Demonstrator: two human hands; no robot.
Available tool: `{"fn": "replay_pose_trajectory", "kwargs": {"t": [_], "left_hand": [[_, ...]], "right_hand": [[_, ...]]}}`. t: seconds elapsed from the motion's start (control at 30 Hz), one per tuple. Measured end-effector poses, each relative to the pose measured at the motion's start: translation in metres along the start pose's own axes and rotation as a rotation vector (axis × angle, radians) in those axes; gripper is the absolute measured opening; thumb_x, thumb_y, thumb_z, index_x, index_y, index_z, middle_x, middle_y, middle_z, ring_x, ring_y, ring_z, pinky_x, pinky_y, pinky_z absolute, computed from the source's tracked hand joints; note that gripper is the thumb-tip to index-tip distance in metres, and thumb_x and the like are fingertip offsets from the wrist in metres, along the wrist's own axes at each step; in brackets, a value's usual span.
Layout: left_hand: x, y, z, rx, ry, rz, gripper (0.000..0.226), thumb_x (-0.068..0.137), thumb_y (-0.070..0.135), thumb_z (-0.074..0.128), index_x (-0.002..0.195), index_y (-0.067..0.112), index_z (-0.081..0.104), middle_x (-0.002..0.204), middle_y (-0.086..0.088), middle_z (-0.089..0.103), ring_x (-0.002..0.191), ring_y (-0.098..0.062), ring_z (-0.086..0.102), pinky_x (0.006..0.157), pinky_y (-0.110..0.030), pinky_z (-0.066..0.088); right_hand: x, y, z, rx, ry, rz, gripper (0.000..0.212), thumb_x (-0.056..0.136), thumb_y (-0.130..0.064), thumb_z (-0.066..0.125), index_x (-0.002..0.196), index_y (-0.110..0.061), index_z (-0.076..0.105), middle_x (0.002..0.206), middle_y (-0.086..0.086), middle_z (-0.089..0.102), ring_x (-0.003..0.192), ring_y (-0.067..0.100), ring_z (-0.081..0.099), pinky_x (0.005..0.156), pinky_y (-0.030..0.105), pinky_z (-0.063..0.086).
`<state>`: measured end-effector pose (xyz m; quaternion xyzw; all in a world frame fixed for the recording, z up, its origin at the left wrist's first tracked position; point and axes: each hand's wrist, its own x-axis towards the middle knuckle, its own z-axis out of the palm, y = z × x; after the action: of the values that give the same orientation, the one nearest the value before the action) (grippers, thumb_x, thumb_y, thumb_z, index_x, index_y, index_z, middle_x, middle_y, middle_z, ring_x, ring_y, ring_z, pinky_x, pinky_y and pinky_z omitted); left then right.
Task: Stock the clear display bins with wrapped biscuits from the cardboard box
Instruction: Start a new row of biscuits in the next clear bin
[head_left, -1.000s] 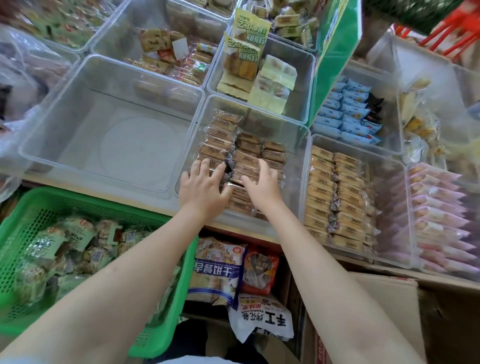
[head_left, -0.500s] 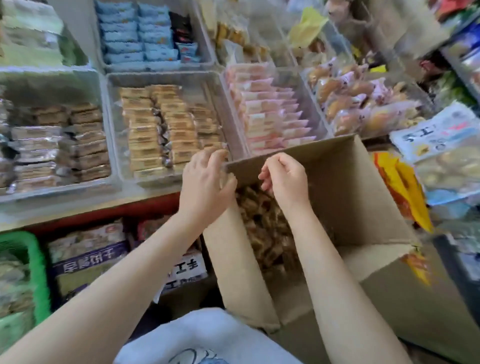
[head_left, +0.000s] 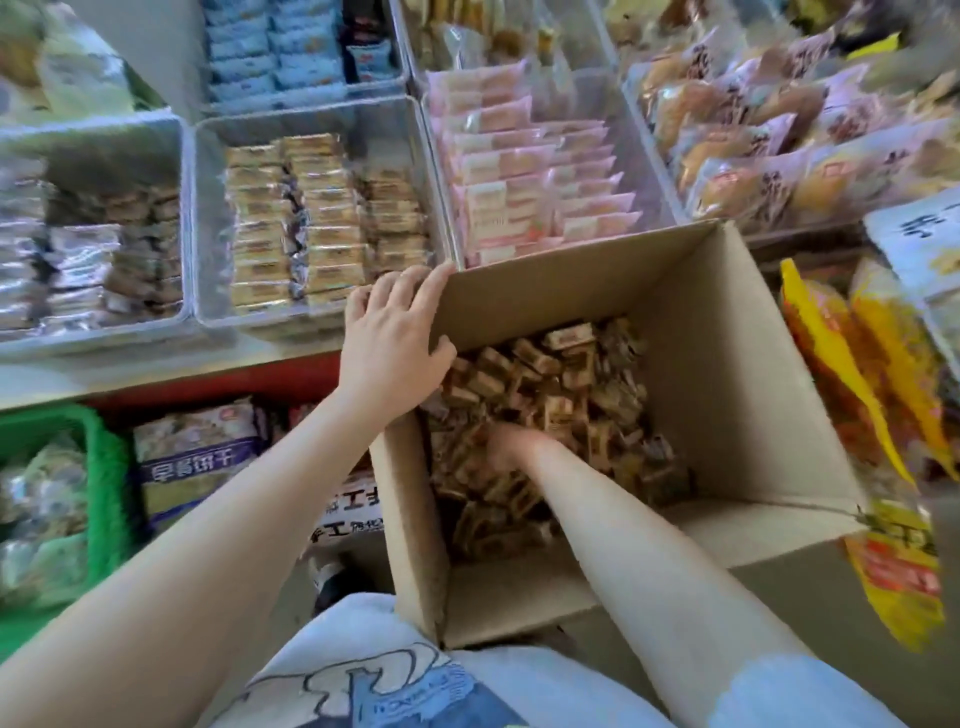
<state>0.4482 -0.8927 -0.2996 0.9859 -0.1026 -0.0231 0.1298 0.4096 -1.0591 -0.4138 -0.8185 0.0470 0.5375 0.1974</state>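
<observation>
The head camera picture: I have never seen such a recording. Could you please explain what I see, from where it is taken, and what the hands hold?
There is no machine here. A person wears one wide-angle camera on the head, so you look forward and down along their own two bare arms.

The left hand rests on the far left corner of the open brown cardboard box, fingers over its edge. The right hand is pushed down into the brown wrapped biscuits heaped inside the box; its fingers are hidden, so I cannot tell whether it has taken any.

Behind the box stand clear plastic display bins on a shelf. One bin holds rows of tan packets, another holds pink packets. At the lower left stands a green plastic basket of packets.
</observation>
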Motion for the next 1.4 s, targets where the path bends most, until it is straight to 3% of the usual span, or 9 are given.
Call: {"fn": "replay_pose_trajectory", "kwargs": {"t": [0.17, 0.37, 0.47, 0.6, 0.8, 0.93, 1.0, 1.2, 1.4], "left_hand": [[0.0, -0.002, -0.001, 0.011, 0.016, -0.01, 0.073, 0.09, 0.031, 0.057, 0.156, 0.028, 0.027, 0.152, -0.002, 0.041, 0.139, -0.026, 0.033, 0.115, -0.048, 0.023], [-0.001, -0.002, 0.002, 0.0, 0.051, -0.014, 0.069, 0.091, 0.031, 0.057, 0.155, 0.027, 0.031, 0.149, -0.002, 0.045, 0.136, -0.026, 0.036, 0.112, -0.046, 0.026], [-0.003, -0.002, -0.001, -0.046, 0.027, -0.019, 0.061, 0.097, 0.038, 0.052, 0.154, 0.03, 0.032, 0.153, 0.001, 0.043, 0.141, -0.023, 0.033, 0.117, -0.044, 0.02], [-0.001, 0.0, -0.026, -0.619, -0.031, -0.172, 0.039, 0.103, 0.042, 0.05, 0.137, 0.026, 0.059, 0.146, 0.005, 0.051, 0.139, -0.014, 0.039, 0.12, -0.039, 0.024], [-0.04, -0.041, -0.068, -1.153, -0.059, -0.331, 0.013, 0.092, 0.038, 0.069, 0.098, 0.028, 0.076, 0.096, 0.007, 0.076, 0.089, -0.004, 0.067, 0.083, -0.028, 0.052], [-0.072, -0.132, -0.089, -1.279, -0.155, -0.427, 0.022, 0.091, 0.022, 0.073, 0.113, 0.02, 0.071, 0.102, -0.006, 0.076, 0.087, -0.019, 0.069, 0.075, -0.034, 0.053], [-0.095, -0.191, -0.1, -1.329, -0.234, -0.428, 0.044, 0.08, 0.021, 0.083, 0.121, 0.023, 0.067, 0.108, -0.008, 0.075, 0.09, -0.02, 0.069, 0.073, -0.031, 0.054], [-0.158, -0.382, -0.13, -1.07, -0.252, -0.48, 0.063, 0.046, 0.032, 0.086, 0.107, 0.029, 0.07, 0.097, -0.003, 0.076, 0.091, -0.023, 0.072, 0.086, -0.038, 0.059], [-0.172, -0.532, -0.141, -0.784, 0.122, -0.671, 0.038, 0.079, 0.016, 0.081, 0.111, 0.026, 0.061, 0.09, 0.004, 0.065, 0.08, -0.02, 0.061, 0.064, -0.027, 0.046]], "right_hand": [[0.02, -0.002, 0.02, -0.106, 0.072, -0.048, 0.05, 0.097, -0.022, 0.062, 0.145, -0.016, 0.047, 0.144, 0.009, 0.053, 0.129, 0.027, 0.053, 0.103, 0.035, 0.046], [-0.007, 0.01, -0.026, 0.448, 0.151, -0.077, 0.075, 0.082, -0.037, 0.082, 0.145, -0.012, 0.05, 0.14, 0.006, 0.057, 0.125, 0.025, 0.057, 0.103, 0.038, 0.049], [-0.041, 0.003, -0.061, 0.762, 0.18, -0.24, 0.056, 0.085, -0.044, 0.077, 0.132, -0.015, 0.064, 0.12, 0.001, 0.072, 0.113, 0.021, 0.066, 0.091, 0.034, 0.052], [-0.103, -0.018, -0.086, 1.035, 0.164, -0.561, 0.032, 0.097, -0.036, 0.064, 0.122, -0.015, 0.069, 0.113, 0.007, 0.075, 0.107, 0.023, 0.07, 0.089, 0.039, 0.055], [-0.146, -0.107, -0.056, 0.758, 0.341, -0.621, 0.035, 0.101, -0.053, 0.05, 0.117, -0.028, 0.069, 0.101, 0.005, 0.076, 0.083, 0.02, 0.068, 0.063, 0.032, 0.049], [-0.14, -0.19, -0.02, 0.679, 0.448, -0.581, 0.04, 0.099, -0.055, 0.052, 0.112, -0.02, 0.067, 0.096, 0.011, 0.074, 0.078, 0.023, 0.068, 0.062, 0.026, 0.049], [-0.137, -0.236, 0.001, 0.62, 0.472, -0.591, 0.03, 0.096, -0.047, 0.063, 0.11, -0.021, 0.066, 0.091, 0.004, 0.072, 0.071, 0.008, 0.067, 0.06, 0.018, 0.047], [-0.096, -0.408, 0.072, 0.486, 0.375, -0.652, 0.013, 0.095, -0.035, 0.068, 0.106, -0.028, 0.067, 0.102, 0.003, 0.07, 0.095, 0.017, 0.068, 0.082, 0.033, 0.058], [-0.023, -0.518, 0.122, 0.065, 0.621, -0.587, 0.039, 0.099, -0.024, 0.055, 0.137, -0.019, 0.052, 0.137, -0.001, 0.049, 0.129, 0.017, 0.046, 0.105, 0.03, 0.038]]}}
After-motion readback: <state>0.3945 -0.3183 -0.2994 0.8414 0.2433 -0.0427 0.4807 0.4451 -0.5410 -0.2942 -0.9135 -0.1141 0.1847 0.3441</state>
